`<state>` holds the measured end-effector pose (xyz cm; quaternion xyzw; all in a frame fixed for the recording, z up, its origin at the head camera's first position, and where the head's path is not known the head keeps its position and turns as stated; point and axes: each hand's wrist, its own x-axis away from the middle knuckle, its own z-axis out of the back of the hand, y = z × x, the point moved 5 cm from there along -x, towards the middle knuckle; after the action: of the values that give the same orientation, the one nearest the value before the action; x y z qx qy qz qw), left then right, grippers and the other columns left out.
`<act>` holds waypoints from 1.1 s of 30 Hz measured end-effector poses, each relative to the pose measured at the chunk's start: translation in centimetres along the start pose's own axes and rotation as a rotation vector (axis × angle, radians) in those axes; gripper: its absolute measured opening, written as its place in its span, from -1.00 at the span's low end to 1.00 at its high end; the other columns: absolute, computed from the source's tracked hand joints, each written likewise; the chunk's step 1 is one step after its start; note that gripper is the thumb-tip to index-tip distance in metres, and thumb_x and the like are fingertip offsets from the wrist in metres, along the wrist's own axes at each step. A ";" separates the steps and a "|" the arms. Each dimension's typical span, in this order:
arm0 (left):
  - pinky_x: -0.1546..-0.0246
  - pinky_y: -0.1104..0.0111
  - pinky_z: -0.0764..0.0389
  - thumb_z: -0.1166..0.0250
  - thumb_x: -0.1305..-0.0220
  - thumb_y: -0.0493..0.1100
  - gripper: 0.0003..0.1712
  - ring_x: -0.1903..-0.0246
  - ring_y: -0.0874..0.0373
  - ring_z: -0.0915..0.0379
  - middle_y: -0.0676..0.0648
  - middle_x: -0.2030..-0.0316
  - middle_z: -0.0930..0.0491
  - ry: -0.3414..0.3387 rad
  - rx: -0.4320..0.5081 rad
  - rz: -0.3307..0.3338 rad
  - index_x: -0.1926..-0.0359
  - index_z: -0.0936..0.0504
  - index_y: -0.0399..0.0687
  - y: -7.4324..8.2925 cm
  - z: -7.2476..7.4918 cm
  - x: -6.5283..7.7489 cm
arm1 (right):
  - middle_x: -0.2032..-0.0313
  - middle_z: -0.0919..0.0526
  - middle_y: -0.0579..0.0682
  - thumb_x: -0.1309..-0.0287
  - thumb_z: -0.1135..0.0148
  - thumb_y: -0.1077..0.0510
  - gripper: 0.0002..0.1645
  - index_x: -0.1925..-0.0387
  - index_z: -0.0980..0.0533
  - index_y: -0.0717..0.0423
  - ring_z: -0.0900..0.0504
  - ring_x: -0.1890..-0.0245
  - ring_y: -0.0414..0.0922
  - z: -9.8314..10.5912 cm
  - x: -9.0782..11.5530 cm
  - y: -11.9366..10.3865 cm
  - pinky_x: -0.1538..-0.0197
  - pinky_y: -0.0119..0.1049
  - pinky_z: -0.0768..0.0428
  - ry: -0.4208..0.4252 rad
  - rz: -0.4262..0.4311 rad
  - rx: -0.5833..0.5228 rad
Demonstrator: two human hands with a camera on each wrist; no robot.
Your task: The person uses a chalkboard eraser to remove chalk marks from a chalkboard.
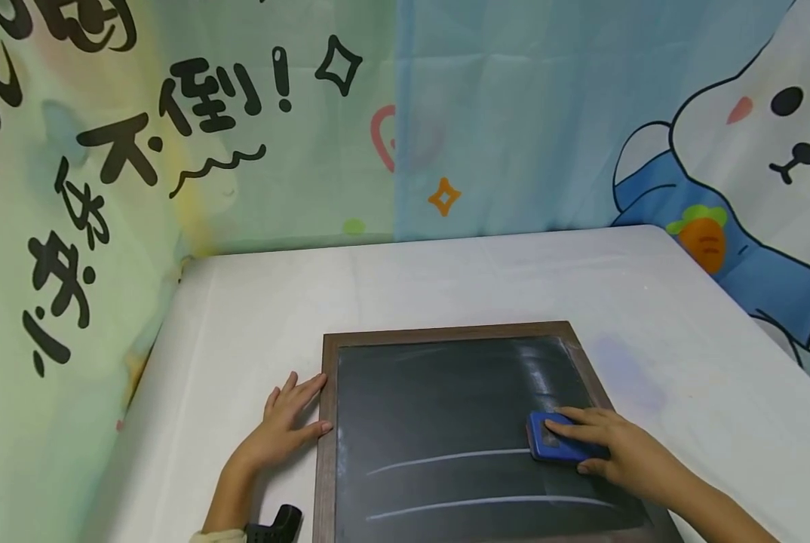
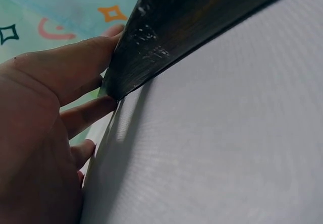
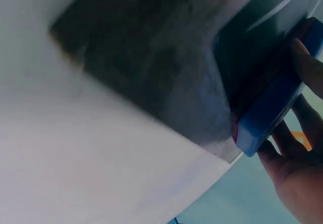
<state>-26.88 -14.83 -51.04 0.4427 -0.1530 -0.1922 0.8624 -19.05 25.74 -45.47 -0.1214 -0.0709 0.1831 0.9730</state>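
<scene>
A blackboard [image 1: 439,392] with a brown wooden frame [image 1: 328,452] lies on a white-covered table. Two curved white chalk lines cross its lower half; the upper chalk line [image 1: 446,457] runs up to a blue blackboard eraser [image 1: 559,451]. My right hand [image 1: 625,452] grips this eraser from above, on the right part of the board. In the right wrist view the thumb and fingers hold the eraser [image 3: 270,113] by its sides. At the frame's left edge, my left hand [image 1: 286,418] rests its spread fingertips and thumb. The left wrist view shows the left hand [image 2: 45,98] against that edge.
The white tablecloth [image 1: 262,302] extends behind and beside the board, with a faint purple stain [image 1: 625,373] at the right. Printed curtains [image 1: 296,188] hang along the table's back and left. A black wrist device [image 1: 279,524] sits on the left forearm.
</scene>
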 end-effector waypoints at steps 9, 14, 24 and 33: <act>-0.36 -0.18 0.52 -0.25 -0.25 -0.05 -0.18 -0.46 -0.29 0.46 -0.27 -0.42 -0.10 -0.008 -0.005 -0.013 -0.43 -0.12 -0.17 0.3 0.2 0.2 | -0.17 -0.54 0.15 0.22 -0.50 0.11 -0.30 -0.11 -0.55 -0.02 -0.53 -0.05 0.19 -0.2 -1.9 -3.6 0.04 0.06 -0.59 0.044 0.095 0.017; -0.37 -0.16 0.52 -0.27 -0.23 -0.06 -0.17 -0.47 -0.27 0.45 -0.25 -0.42 -0.11 0.006 -0.006 -0.006 -0.42 -0.13 -0.17 0.1 0.2 0.1 | -0.19 -0.54 0.07 0.16 -0.48 0.11 -0.30 -0.14 -0.53 -0.06 -0.54 -0.04 0.09 -0.9 -4.8 -9.1 -0.02 0.03 -0.58 0.015 0.208 0.024; -0.37 -0.17 0.50 -0.26 -0.24 -0.04 -0.18 -0.47 -0.28 0.45 -0.25 -0.42 -0.11 -0.009 -0.019 -0.002 -0.43 -0.13 -0.17 -0.1 -0.4 -0.1 | -0.21 -0.53 -0.07 0.06 -0.44 0.03 -0.32 -0.18 -0.48 -0.23 -0.55 -0.02 -0.11 -3.3 -8.8 -19.5 -0.10 -0.17 -0.57 -0.089 0.306 0.119; -0.36 -0.20 0.49 -0.25 -0.24 -0.02 -0.19 -0.46 -0.31 0.43 -0.28 -0.43 -0.08 0.011 -0.032 -0.006 -0.42 -0.14 -0.13 0.3 -0.2 0.3 | -0.25 -0.49 -0.15 0.02 -0.40 -0.02 -0.29 -0.22 -0.42 -0.33 -0.53 -0.08 -0.15 -3.7 -9.3 -20.6 -0.16 -0.19 -0.55 -0.120 0.310 0.122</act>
<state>-26.46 -14.67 -50.85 0.4302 -0.1437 -0.1950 0.8696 -19.96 2.92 -44.49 -0.0604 -0.0979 0.3418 0.9327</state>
